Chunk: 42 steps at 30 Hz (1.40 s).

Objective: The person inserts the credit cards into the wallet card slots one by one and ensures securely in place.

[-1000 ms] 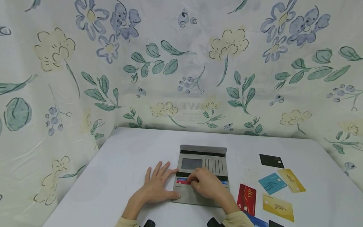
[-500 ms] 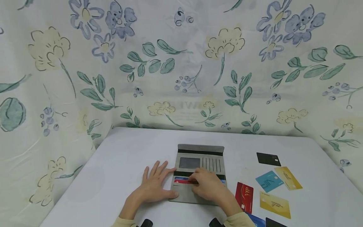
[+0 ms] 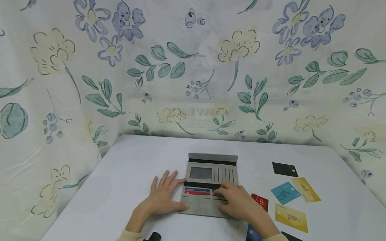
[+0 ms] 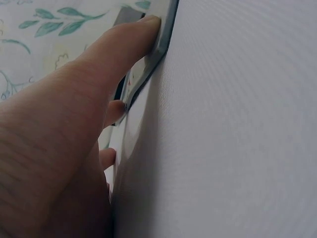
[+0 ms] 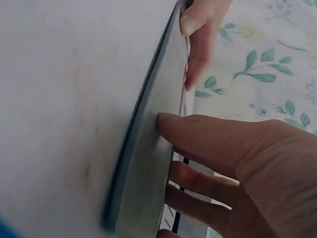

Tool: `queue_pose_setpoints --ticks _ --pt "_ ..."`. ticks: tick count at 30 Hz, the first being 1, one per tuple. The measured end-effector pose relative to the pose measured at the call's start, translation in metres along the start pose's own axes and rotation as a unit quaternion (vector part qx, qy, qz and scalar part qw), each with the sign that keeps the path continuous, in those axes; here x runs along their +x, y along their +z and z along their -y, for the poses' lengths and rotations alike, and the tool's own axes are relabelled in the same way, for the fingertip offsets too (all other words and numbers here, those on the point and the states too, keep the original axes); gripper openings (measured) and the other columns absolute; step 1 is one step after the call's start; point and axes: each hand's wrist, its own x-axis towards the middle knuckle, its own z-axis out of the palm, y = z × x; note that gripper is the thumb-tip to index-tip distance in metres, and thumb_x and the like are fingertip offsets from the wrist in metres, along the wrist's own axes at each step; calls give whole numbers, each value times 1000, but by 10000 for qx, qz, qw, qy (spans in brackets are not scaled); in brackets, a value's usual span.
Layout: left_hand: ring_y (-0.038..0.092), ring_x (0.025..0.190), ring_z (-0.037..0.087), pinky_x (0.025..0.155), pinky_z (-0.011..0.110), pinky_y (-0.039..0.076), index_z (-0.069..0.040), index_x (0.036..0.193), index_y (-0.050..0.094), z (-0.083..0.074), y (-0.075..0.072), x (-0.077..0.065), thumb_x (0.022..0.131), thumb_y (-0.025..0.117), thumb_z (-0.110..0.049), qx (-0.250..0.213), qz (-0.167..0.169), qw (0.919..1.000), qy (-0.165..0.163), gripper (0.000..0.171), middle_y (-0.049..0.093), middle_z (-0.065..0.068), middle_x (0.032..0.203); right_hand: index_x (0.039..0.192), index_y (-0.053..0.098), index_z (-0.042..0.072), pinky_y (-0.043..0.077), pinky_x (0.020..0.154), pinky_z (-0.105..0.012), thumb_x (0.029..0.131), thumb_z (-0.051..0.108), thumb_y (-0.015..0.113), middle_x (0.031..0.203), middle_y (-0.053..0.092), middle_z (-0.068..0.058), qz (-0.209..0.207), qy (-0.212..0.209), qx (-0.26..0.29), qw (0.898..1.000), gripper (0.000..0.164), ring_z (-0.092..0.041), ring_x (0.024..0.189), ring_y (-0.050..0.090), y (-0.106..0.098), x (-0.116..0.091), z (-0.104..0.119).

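Note:
A grey card wallet (image 3: 200,206) lies unfolded on the white table, its flap at the far end. Edges of a red card (image 3: 196,192) and a blue card (image 3: 199,189) show in its left slots. My left hand (image 3: 163,197) is spread flat, thumb on the wallet's near left corner and index fingertip at its left edge. Over the right-hand slots is my right hand (image 3: 239,201), fingers loosely bent. In the right wrist view its thumb (image 5: 181,129) touches the front pocket, the other fingers reaching over the slots. What lies beneath them is hidden.
Loose cards lie to the right: a black card (image 3: 284,169), a teal card (image 3: 285,192), two gold cards (image 3: 306,189), a red VIP card (image 3: 261,201) partly behind my wrist, and a blue card (image 3: 253,233). A floral curtain (image 3: 193,73) hangs behind the table.
My right hand has left the red card in the left slots and shifted right to the wallet's right-hand slots, its forearm now covering part of the VIP card. The left hand stays put.

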Motion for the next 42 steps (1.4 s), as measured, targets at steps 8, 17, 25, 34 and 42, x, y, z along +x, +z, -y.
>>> queue_pose_setpoints --ticks 8,17,25,34,42 --pt "3 151 42 113 68 -6 -26 147 46 1 -3 0 74 75 -61 22 25 10000 58 86 23 13 163 122 69 18 48 91 -49 80 25 81 116 57 2 258 -18 23 9997 44 -17 102 53 -11 -17 -21" --pt "4 150 43 113 69 -6 -25 147 46 2 -3 1 74 75 -62 65 8 10000 74 86 23 14 163 129 63 18 50 94 -52 77 28 82 124 58 -2 547 366 95 9978 56 -20 103 55 -24 -32 -49" --pt "3 150 43 113 69 -6 -24 147 46 2 -1 0 75 75 -61 15 39 10000 50 86 23 15 162 128 62 18 57 82 -34 81 25 80 122 57 -2 911 482 1008 9896 51 -19 102 54 -42 -55 -91" --pt "3 150 43 113 69 -6 -23 147 45 3 -1 0 76 74 -61 23 30 9999 132 85 23 16 162 131 60 15 52 89 -22 78 18 79 132 50 -6 950 -199 1117 9890 56 -26 114 51 -48 -72 -118" --pt "3 151 43 113 68 -6 -23 147 45 1 0 2 76 74 -62 62 27 9999 85 86 23 15 162 123 62 18 54 88 -30 77 19 81 125 51 -3 707 113 1056 9918 50 -26 117 48 -45 -71 -115"
